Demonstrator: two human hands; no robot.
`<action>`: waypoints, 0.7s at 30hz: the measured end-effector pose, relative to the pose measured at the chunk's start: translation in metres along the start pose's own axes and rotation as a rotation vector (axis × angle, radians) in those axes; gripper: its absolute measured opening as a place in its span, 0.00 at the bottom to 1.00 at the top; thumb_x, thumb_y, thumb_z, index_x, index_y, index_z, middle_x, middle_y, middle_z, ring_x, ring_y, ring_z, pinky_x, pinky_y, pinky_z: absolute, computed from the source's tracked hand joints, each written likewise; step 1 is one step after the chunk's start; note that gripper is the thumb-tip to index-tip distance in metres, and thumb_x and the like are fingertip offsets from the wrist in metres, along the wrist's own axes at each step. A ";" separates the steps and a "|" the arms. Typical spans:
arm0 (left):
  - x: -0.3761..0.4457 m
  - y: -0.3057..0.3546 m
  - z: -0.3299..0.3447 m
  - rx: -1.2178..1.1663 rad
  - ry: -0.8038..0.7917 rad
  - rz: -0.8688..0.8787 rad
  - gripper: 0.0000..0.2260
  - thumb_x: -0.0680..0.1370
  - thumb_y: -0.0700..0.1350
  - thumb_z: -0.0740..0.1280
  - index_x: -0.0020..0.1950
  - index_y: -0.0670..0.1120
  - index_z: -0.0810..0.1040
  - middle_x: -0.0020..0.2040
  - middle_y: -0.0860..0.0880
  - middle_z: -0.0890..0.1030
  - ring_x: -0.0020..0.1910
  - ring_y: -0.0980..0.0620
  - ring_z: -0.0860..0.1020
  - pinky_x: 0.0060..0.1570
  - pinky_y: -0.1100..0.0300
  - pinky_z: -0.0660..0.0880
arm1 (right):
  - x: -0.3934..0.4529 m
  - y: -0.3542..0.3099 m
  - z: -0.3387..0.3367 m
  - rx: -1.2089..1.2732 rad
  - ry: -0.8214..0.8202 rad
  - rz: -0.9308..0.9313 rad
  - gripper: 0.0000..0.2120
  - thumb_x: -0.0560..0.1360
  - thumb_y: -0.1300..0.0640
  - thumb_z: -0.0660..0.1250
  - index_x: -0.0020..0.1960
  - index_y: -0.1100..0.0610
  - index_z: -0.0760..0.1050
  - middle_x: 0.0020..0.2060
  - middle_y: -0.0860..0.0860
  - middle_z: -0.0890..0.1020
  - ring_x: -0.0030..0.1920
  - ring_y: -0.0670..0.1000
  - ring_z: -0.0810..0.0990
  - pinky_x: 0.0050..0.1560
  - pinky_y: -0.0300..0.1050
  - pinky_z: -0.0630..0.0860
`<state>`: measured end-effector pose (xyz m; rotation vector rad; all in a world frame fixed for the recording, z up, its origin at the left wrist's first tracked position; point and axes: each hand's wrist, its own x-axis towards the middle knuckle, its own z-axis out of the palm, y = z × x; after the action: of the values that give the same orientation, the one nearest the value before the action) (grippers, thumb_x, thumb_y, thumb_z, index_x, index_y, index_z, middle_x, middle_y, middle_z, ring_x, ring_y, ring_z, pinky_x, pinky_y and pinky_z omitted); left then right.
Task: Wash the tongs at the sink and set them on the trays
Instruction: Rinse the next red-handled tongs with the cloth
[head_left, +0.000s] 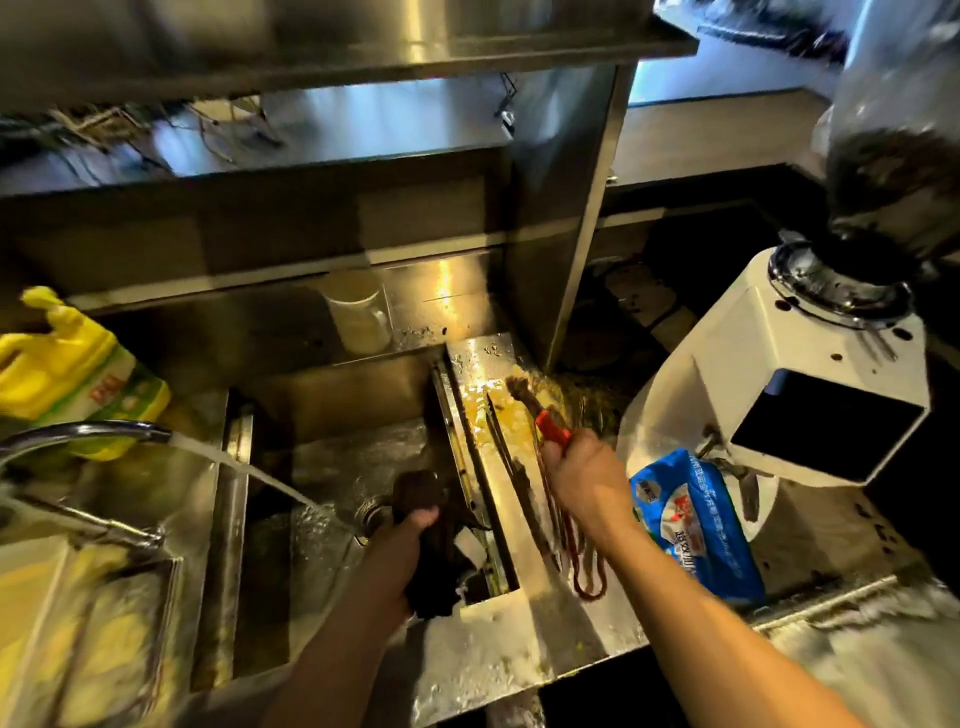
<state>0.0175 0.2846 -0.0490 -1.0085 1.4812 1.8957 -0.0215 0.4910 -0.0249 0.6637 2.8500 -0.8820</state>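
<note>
A pair of dark metal tongs (511, 467) lies lengthwise on the wet steel ledge (524, 566) right of the sink basin (332, 467). My right hand (579, 480) hovers over that ledge and grips a red-handled tool (551, 428) with a dark bristly end pointing away; a red cord loop (589, 577) hangs below the hand. My left hand (402, 545) holds a dark cloth (421, 491) over the basin's right side. The tap (104, 431) runs, and its water stream (260, 475) falls into the basin.
A yellow detergent jug (67, 364) stands behind the tap. A glass jar (358, 317) sits on the back ledge. Right of the ledge are a blue bag (696, 525) and a white coffee grinder (810, 395). A blurred wire rack (104, 623) lies at the lower left.
</note>
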 end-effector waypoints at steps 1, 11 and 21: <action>-0.003 0.005 -0.003 -0.023 0.002 -0.031 0.14 0.79 0.46 0.69 0.58 0.36 0.78 0.43 0.37 0.81 0.38 0.40 0.79 0.35 0.53 0.78 | -0.002 -0.004 -0.004 0.046 0.008 0.010 0.19 0.80 0.44 0.60 0.55 0.60 0.74 0.48 0.58 0.82 0.47 0.59 0.82 0.48 0.52 0.78; -0.020 0.044 -0.106 -0.245 0.015 0.133 0.14 0.81 0.50 0.66 0.57 0.39 0.79 0.44 0.39 0.87 0.38 0.42 0.86 0.31 0.55 0.82 | -0.057 -0.089 0.035 1.111 -0.733 0.254 0.10 0.77 0.60 0.68 0.58 0.59 0.77 0.42 0.57 0.84 0.32 0.49 0.80 0.33 0.42 0.77; 0.023 0.088 -0.221 -0.533 -0.006 0.068 0.27 0.83 0.60 0.54 0.60 0.39 0.79 0.54 0.39 0.84 0.56 0.41 0.83 0.53 0.47 0.76 | -0.140 -0.187 0.126 0.735 -1.120 0.125 0.08 0.78 0.60 0.62 0.55 0.61 0.71 0.37 0.53 0.80 0.29 0.50 0.74 0.26 0.42 0.73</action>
<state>-0.0131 0.0478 -0.0445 -1.1839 1.0301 2.4063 0.0188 0.2297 -0.0038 0.2179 1.4678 -1.6067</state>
